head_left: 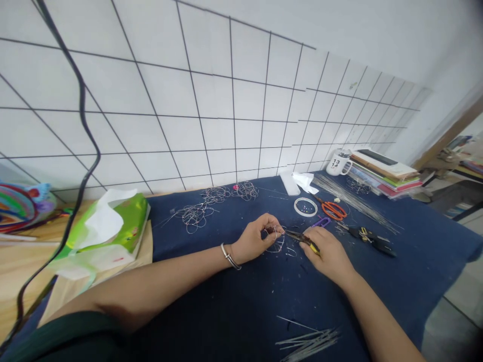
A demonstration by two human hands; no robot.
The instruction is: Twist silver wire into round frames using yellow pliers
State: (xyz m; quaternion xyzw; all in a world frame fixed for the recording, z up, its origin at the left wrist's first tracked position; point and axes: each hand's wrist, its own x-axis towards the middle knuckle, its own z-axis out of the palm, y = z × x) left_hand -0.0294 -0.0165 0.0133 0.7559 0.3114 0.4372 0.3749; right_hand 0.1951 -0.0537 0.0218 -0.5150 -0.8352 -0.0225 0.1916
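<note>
My left hand point(258, 237), with a silver bangle on its wrist, pinches a small bent-wire loop piece point(278, 244) above the dark blue cloth. In my right hand point(326, 251) is a pair of pliers point(302, 238) with yellow-and-black handles, closed in my fingers. The tips of the pliers reach the wire right beside my left fingertips; whether the jaws grip it is too small to tell. A short curved wire point(291, 252) lies on the cloth between my hands. Just beyond the right hand are purple-handled snips point(322, 222) and a round white dish point(305, 207) holding tiny beads.
Orange-handled scissors point(334, 210) and black-handled cutters point(372, 239) lie to the right. Straight wires lie in a long bundle point(354, 201) and a near pile point(311, 344). Wire tangles point(194, 216) sit at the back. A tissue pack point(132, 226) is left; a mug point(337, 165) stands far right.
</note>
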